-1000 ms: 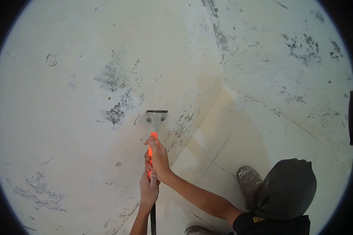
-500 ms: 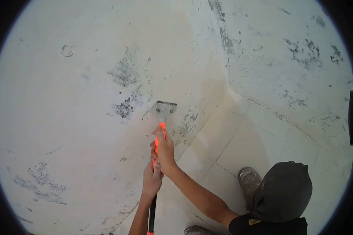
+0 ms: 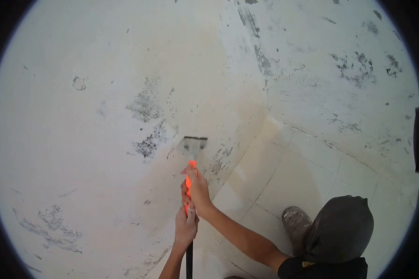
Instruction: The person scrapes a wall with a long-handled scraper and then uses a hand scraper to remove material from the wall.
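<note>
A scraper with a wide metal blade head point(image 3: 195, 145), an orange grip point(image 3: 189, 182) and a black shaft point(image 3: 189, 260) lies across the middle of the view. Its blade is against or very close to the pale, scuffed wall point(image 3: 102, 186); contact cannot be made out for certain. My right hand point(image 3: 199, 187) wraps the orange grip just below the head. Directly beneath it, my left hand point(image 3: 186, 225) is closed around the lower grip, nearly touching the right. Dark, chipped patches point(image 3: 148, 144) mark the wall left of the blade.
Pale floor tiles point(image 3: 288, 172) meet the wall along a diagonal edge. A second scuffed wall point(image 3: 354, 107) rises at the right. A stained shoe point(image 3: 296, 223) and a rounded dark-grey cloth shape point(image 3: 341, 230) occupy the lower right.
The scraper and both hands appear lower in view, while the wall marks have shifted down similarly, so mostly the camera has tilted. Both hands keep their hold.
</note>
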`<state>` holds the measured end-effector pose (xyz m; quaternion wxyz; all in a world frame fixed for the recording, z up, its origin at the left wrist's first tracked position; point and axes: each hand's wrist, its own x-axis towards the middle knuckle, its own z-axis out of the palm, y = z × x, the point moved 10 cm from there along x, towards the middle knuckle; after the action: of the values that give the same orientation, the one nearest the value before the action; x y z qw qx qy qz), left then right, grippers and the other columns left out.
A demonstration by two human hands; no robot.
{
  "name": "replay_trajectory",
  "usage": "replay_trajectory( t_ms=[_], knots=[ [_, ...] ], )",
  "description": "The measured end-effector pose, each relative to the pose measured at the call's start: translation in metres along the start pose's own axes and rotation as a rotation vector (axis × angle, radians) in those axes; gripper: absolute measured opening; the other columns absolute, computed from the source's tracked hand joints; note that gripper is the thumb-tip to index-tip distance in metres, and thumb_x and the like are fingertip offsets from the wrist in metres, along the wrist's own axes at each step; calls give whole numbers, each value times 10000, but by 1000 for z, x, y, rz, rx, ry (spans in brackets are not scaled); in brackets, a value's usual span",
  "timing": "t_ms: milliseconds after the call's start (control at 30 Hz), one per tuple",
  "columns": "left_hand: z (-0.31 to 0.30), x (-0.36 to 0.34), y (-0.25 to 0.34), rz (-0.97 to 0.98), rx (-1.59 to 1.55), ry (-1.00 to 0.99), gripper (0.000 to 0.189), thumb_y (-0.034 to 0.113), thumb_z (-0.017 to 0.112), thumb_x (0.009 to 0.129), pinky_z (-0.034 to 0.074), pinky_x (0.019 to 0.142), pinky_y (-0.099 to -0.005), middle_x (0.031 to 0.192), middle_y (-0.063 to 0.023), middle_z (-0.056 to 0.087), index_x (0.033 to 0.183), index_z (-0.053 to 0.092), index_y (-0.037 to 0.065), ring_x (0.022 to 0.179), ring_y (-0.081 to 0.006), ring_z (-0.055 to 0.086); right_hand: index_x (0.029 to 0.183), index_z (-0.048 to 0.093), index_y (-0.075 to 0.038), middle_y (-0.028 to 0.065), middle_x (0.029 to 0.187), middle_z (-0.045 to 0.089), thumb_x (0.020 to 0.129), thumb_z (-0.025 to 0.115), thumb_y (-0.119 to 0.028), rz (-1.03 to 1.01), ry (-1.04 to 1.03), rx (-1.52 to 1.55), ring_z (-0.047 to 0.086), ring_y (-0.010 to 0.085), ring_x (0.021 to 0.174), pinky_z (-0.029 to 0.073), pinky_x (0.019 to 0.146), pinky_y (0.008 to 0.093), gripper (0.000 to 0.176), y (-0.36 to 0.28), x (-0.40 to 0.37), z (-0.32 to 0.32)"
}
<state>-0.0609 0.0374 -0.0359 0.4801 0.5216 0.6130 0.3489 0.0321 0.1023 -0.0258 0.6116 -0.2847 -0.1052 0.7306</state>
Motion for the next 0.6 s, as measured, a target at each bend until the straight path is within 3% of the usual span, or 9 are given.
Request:
replay_trajectory(
  t_ms=[67,267,400,533,600],
  knots=[
    [3,16,15,135,201,-16,412,424,449,1052,343,502,-249,677,30,443,978,502,22,562,-60,406,1073,474,-95,16,617,416,994,466,-573,-117,-46,-4,353,100,380,318,362,272,484,-13,12,-1],
    [4,-8,6,48,157,35,407,407,443,1059,365,517,-270,685,17,464,992,511,11,587,-70,432,1068,471,-98,2,607,377,995,460,-580,21,-96,20,344,101,392,317,374,271,488,2,-1,0],
    [5,21,19,120,265,-18,421,423,444,1052,379,521,-268,649,12,455,1005,510,11,578,-73,454,1049,484,-88,7,592,404,1000,473,-537,-14,-49,99,347,102,360,299,349,273,452,-6,10,-3],
    [3,-4,24,114,283,0,423,426,447,1051,375,513,-271,630,6,441,989,511,12,561,-78,445,1053,479,-92,4,593,389,998,468,-554,-5,-49,81,347,104,375,302,360,276,466,3,-3,1],
    [-1,-19,2,-4,135,60,417,415,443,1056,363,504,-282,630,3,437,955,510,16,547,-85,425,1057,472,-100,-1,598,377,989,469,-584,22,-76,20,347,104,390,305,372,277,488,5,-3,3]
  ],
)
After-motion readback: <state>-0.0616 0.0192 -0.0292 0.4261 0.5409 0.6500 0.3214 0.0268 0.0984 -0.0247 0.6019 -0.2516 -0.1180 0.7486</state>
